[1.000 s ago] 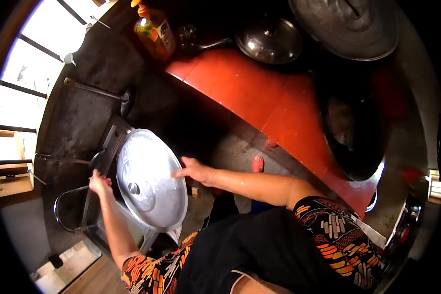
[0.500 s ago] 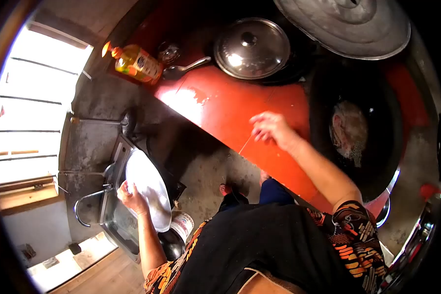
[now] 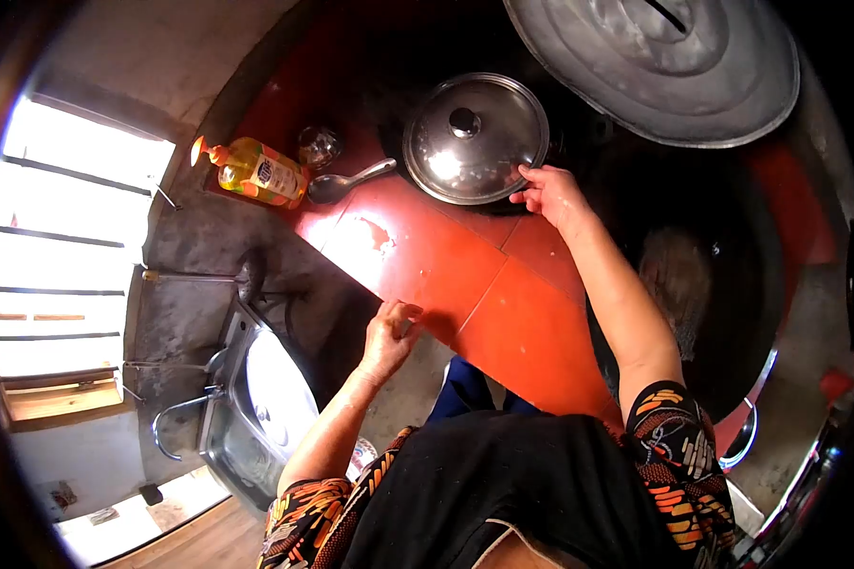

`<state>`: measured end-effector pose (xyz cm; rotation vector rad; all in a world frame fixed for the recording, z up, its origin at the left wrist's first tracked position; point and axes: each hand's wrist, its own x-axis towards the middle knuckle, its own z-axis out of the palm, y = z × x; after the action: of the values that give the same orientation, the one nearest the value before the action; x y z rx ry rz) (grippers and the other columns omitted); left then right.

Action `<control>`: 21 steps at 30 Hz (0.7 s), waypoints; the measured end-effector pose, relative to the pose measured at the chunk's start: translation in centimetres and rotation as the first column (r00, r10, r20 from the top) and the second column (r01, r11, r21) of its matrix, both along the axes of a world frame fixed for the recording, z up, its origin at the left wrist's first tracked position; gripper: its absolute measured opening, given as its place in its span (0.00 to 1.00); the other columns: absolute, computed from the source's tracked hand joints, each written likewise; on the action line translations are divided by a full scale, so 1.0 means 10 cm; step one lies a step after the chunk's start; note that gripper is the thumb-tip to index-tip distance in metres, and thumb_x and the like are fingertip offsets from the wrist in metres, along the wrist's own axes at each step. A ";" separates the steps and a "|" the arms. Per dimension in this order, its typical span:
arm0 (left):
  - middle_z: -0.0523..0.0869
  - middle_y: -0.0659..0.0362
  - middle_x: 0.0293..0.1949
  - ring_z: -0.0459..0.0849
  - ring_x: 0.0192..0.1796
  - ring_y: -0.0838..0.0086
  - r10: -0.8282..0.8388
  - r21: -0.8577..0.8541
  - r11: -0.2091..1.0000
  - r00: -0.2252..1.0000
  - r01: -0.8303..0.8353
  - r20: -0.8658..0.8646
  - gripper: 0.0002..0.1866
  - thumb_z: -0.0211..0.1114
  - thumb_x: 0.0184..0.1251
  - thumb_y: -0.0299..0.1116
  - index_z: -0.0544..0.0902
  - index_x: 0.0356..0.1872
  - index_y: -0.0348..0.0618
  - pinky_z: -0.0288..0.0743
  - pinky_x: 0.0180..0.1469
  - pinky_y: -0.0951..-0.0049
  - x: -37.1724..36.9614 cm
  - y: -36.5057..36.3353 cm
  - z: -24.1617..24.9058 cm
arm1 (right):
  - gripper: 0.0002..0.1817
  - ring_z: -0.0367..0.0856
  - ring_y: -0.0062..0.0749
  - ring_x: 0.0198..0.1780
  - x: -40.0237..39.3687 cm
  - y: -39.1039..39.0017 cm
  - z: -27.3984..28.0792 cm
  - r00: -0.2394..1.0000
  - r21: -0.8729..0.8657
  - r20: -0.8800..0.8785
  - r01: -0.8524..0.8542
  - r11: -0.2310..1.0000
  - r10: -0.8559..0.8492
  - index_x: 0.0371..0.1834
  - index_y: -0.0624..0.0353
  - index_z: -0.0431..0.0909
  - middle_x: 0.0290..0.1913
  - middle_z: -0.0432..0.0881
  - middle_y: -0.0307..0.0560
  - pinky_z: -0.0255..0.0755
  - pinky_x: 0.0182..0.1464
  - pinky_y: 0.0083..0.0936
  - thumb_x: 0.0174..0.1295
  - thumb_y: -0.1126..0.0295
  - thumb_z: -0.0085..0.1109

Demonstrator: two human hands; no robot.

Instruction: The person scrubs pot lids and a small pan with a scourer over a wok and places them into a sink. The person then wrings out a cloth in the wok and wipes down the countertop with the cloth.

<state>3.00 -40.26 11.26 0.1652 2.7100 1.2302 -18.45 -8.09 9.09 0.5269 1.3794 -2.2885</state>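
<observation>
Left hand (image 3: 389, 339) has fingers loosely parted, nothing visible in them, at the edge of the red counter (image 3: 531, 303). Steel lid (image 3: 479, 142) lies beyond, its near right rim touched by the right hand (image 3: 544, 192), grip indeterminable; sound handling would pinch firmly, keeping it level, clear of the dark wok (image 3: 742, 294).

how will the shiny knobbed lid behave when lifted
The lid looks like polished metal, so probably stiff. Its smooth surface may be slippery. Lifted from one edge, where the right hand touches it, it would likely tilt.
</observation>
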 end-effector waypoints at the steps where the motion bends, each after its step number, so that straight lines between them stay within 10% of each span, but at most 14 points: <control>1: 0.84 0.52 0.39 0.83 0.43 0.58 -0.013 0.014 1.000 1.000 0.013 0.018 0.12 0.67 0.54 0.25 0.81 0.41 0.38 0.77 0.47 0.62 -0.03 -0.02 -0.12 | 0.11 0.83 0.39 0.23 -0.03 -0.02 -0.01 1.000 0.042 0.013 0.002 0.999 -0.002 0.38 0.62 0.71 0.35 0.82 0.51 0.62 0.15 0.19 0.59 0.72 0.64; 10: 0.85 0.52 0.35 0.86 0.36 0.69 0.168 0.292 0.937 0.980 -0.191 0.103 0.09 0.66 0.57 0.20 0.81 0.40 0.35 0.79 0.38 0.73 -0.34 -0.43 -0.15 | 0.11 0.75 0.33 0.16 -0.36 -0.20 0.42 0.963 0.146 -0.259 0.119 0.982 -0.078 0.40 0.65 0.73 0.30 0.81 0.50 0.64 0.15 0.20 0.52 0.81 0.56; 21: 0.83 0.63 0.35 0.79 0.39 0.81 0.373 0.407 0.764 0.857 -0.501 0.355 0.10 0.62 0.64 0.19 0.82 0.46 0.33 0.75 0.45 0.80 -0.64 -0.79 -0.11 | 0.08 0.73 0.38 0.18 -1.53 -1.28 0.54 0.970 -0.026 -0.168 0.173 0.984 -0.175 0.34 0.67 0.72 0.31 0.78 0.53 0.75 0.22 0.32 0.52 0.82 0.59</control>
<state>-3.39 -48.12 10.13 -0.5796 2.2225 1.9020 -33.79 -20.87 14.50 0.4760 1.4492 -2.5320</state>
